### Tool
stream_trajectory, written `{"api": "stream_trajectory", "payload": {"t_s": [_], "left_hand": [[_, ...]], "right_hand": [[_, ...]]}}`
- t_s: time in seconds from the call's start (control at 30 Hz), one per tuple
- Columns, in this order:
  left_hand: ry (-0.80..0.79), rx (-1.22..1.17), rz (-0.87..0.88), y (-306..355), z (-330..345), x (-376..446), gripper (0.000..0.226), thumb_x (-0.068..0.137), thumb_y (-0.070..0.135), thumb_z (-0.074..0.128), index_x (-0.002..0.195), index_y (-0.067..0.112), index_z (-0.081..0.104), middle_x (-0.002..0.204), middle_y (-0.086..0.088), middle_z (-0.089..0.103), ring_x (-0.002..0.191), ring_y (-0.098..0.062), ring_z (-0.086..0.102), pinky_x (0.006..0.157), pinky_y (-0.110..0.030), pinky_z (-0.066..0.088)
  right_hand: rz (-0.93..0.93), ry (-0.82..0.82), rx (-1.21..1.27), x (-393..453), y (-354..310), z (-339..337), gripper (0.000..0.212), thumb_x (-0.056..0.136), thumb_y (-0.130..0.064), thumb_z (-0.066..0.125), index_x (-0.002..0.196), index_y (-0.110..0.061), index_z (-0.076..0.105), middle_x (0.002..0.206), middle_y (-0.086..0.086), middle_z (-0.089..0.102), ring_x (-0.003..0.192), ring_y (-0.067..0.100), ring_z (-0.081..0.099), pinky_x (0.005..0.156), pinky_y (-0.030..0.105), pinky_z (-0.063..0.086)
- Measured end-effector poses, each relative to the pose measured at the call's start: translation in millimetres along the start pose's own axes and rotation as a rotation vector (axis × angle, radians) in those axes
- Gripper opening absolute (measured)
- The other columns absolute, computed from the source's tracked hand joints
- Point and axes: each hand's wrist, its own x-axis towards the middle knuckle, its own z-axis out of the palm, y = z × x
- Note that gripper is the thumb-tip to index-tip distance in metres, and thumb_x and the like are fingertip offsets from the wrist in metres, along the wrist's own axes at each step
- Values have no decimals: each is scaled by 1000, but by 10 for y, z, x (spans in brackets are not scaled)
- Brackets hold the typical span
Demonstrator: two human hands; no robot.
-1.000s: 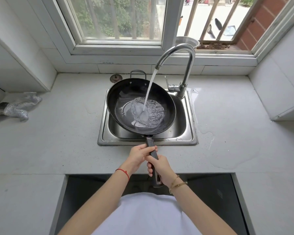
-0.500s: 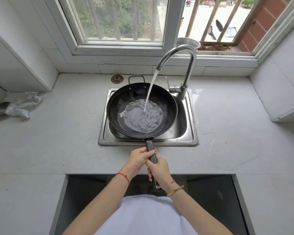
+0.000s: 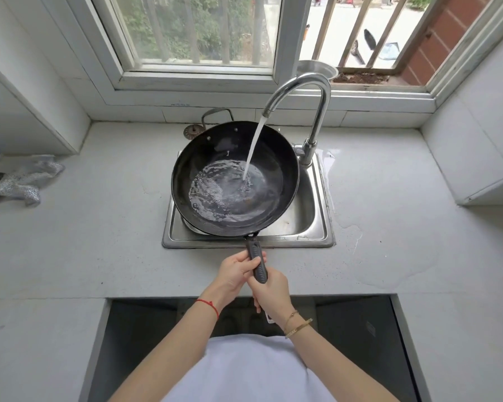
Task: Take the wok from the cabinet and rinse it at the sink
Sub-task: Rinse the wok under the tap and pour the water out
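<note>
A black wok is held over the steel sink, tipped so that water pools in its left half. A stream from the chrome tap lands right of the wok's middle. The dark ribbed handle points toward me. My left hand grips the handle from the left. My right hand grips it just behind, nearer my body, and hides the handle's end.
A crumpled silvery cloth lies at the counter's left edge. A round drain stopper sits behind the sink. A water puddle spreads on the counter right of the sink. A metal bowl stands on the window sill.
The wok has shifted and tilted, so the pooled water has swirled from the middle to the left side. Both hands have kept their grip on the handle.
</note>
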Motion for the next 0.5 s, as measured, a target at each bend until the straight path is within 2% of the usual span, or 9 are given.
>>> {"api": "stream_trajectory", "payload": {"t_s": [0.1, 0.2, 0.37, 0.5], "left_hand": [[64, 63, 55, 22, -25, -8, 27, 90, -12, 57, 115, -6, 63, 99, -11, 71, 91, -19, 68, 85, -27, 57], [126, 144, 79, 53, -101, 1, 24, 87, -11, 61, 110, -6, 67, 97, -14, 72, 93, -24, 68, 86, -29, 57], [147, 231, 56, 42, -187, 37, 13, 85, -5, 67, 88, 5, 75, 86, -9, 76, 90, -23, 69, 85, -30, 55], [133, 217, 28, 32, -207, 42, 13, 85, -3, 68, 92, 5, 75, 91, -12, 76, 92, -25, 70, 87, -31, 55]], "right_hand": [[26, -48, 76, 18, -20, 33, 18, 96, -18, 57, 79, -13, 58, 54, 6, 56, 36, 13, 52, 38, 24, 46], [78, -82, 183, 16, -38, 150, 20, 97, -20, 57, 84, -5, 60, 55, 8, 55, 38, 16, 51, 40, 27, 46], [138, -87, 243, 11, -49, 235, 24, 97, -24, 58, 84, -4, 61, 54, 7, 55, 40, 17, 52, 41, 28, 48], [161, -87, 238, 17, -38, 232, 24, 97, -22, 58, 82, -3, 60, 53, 8, 54, 39, 18, 51, 42, 30, 47]]}}
